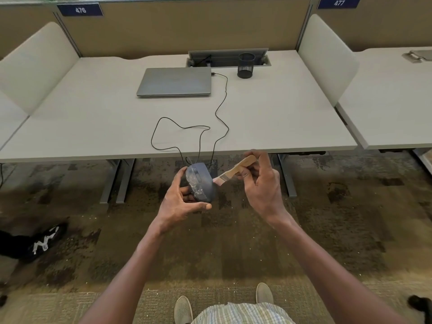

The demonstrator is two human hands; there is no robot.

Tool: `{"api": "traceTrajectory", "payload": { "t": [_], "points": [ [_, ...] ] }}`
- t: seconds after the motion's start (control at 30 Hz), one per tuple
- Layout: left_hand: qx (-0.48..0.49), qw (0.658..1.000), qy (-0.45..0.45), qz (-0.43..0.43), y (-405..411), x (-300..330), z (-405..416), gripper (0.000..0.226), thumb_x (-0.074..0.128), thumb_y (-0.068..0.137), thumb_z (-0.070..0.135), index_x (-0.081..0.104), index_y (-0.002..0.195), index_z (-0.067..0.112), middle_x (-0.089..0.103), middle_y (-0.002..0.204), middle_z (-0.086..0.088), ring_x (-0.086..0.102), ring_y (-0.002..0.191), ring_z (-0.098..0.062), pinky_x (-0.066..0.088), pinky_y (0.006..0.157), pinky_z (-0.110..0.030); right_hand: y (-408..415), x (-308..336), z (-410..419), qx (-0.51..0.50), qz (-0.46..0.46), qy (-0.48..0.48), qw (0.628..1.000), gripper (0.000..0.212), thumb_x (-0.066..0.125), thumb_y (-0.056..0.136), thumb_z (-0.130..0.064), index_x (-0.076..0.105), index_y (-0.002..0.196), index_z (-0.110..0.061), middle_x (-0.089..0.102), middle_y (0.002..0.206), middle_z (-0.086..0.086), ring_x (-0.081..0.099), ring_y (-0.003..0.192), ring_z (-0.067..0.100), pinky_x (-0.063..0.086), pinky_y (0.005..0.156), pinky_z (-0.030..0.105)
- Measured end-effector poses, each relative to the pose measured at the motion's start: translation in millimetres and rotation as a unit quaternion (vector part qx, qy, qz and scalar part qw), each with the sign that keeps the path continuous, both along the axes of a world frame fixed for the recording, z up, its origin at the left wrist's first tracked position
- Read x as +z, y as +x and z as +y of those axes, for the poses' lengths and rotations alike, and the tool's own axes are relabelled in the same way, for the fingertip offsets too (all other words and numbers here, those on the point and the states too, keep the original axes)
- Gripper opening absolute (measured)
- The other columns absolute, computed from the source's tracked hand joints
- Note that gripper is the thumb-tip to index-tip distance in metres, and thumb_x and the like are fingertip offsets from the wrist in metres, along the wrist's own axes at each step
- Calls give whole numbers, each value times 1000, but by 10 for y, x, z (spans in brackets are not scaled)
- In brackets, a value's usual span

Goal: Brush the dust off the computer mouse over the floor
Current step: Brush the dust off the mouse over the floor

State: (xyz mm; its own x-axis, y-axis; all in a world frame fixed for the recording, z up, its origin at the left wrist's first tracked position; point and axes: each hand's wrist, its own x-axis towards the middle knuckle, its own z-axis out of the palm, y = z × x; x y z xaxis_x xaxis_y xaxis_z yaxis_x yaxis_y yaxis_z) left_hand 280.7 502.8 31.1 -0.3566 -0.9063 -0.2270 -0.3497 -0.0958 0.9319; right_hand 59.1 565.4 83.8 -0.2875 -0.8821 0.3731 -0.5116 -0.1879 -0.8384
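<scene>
Your left hand [184, 202] grips the light, hard mouse [201, 182] by its sides; right hand's fingers [245, 175] pinch the brush [236, 170] handle.

Pale desk [93, 118], tan partition [182, 24], mottled brown carpet [233, 242].

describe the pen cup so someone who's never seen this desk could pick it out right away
Start at the grey desk under the 476 sign and go to its far edge, where a cable tray is set into the top. The pen cup stands at the tray's right end, right of the closed laptop. It is the only black mesh cylinder there.
</scene>
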Motion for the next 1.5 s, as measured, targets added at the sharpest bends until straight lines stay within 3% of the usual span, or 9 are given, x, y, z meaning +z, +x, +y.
{"api": "traceTrajectory", "payload": {
  "t": [0.13, 0.3, 0.47, 0.67, 0.8, 1.1, 1.27, 1.4, 1.5],
  "points": [
    [-3, 1000, 0, -4, 4, 2, -11, 143, 101, 44, 39, 15, 158, 32, 59, 141, -17, 69, 115, -24, 55, 101, -50, -22, 118, 1, 63, 51, -1, 997, 38, 61, 95, 3, 48, 128, -12, 68, 93, 4, 72, 83, 15, 63, 70, 28],
    [-14, 1000, -6, -6, -19, 9, -9, 141, 97, 40, 50, 18, 156, 37, 63, 136, -13, 70, 111, -20, 56, 100, -44, 54, 178, -12, 126, 92, 32, 987, 42, 58, 96, 4, 49, 127, -22, 68, 92, 3, 69, 83, 15, 61, 72, 30],
    [-33, 999, 4, 4, -13, 46, -16, 143, 98, 39, 52, 16, 156, 40, 70, 127, -5, 73, 105, -10, 56, 101, -39, 111, 228, -72, 122, 91, 10, 988, 40, 58, 96, 5, 51, 124, -22, 66, 92, -4, 66, 81, 8, 57, 69, 19],
    [-57, 998, 7, -13, -49, 81, -3, 131, 97, 59, 15, 14, 158, 34, 72, 122, -4, 73, 105, -13, 55, 102, -41, 111, 223, -235, 100, 130, -17, 986, 38, 60, 96, 2, 51, 127, -17, 66, 88, 2, 66, 74, 17, 57, 64, 28],
    [-77, 997, 16, 3, -59, 84, -8, 127, 94, 62, 4, 15, 158, 31, 74, 111, 0, 73, 100, -10, 58, 90, -25, 94, 223, -309, 93, 127, -19, 987, 36, 59, 96, 4, 52, 127, -14, 66, 85, 2, 61, 67, 11, 47, 61, 12],
    [-96, 995, 21, 13, -49, 77, -20, 128, 95, 61, 3, 15, 157, 35, 75, 109, -3, 73, 104, -14, 58, 86, -23, 73, 208, -495, 78, 119, -37, 989, 37, 59, 96, 3, 50, 125, -18, 65, 88, 1, 64, 74, 15, 53, 66, 16],
    [-97, 995, 24, 17, -74, 81, -23, 128, 95, 61, 4, 16, 157, 33, 74, 112, -4, 73, 104, -15, 58, 85, -22, 76, 233, -539, 62, 127, -49, 989, 39, 59, 95, 6, 49, 126, -16, 64, 87, 2, 60, 69, 14, 45, 60, 7],
    [-88, 996, 23, 19, -96, 89, -31, 129, 96, 59, 2, 17, 157, 33, 77, 106, -4, 75, 99, -12, 58, 80, -20, 117, 316, -551, 66, 121, -68, 988, 40, 59, 97, 3, 47, 129, -17, 66, 85, 6, 66, 70, 20, 56, 60, 24],
    [-84, 996, 23, 26, -102, 107, -31, 128, 95, 60, 0, 18, 156, 34, 77, 105, -4, 75, 97, -11, 57, 77, -17, 124, 308, -558, 80, 132, -47, 987, 39, 58, 98, 1, 48, 132, -15, 66, 85, 3, 62, 66, 7, 53, 59, 17]
  ]
}}
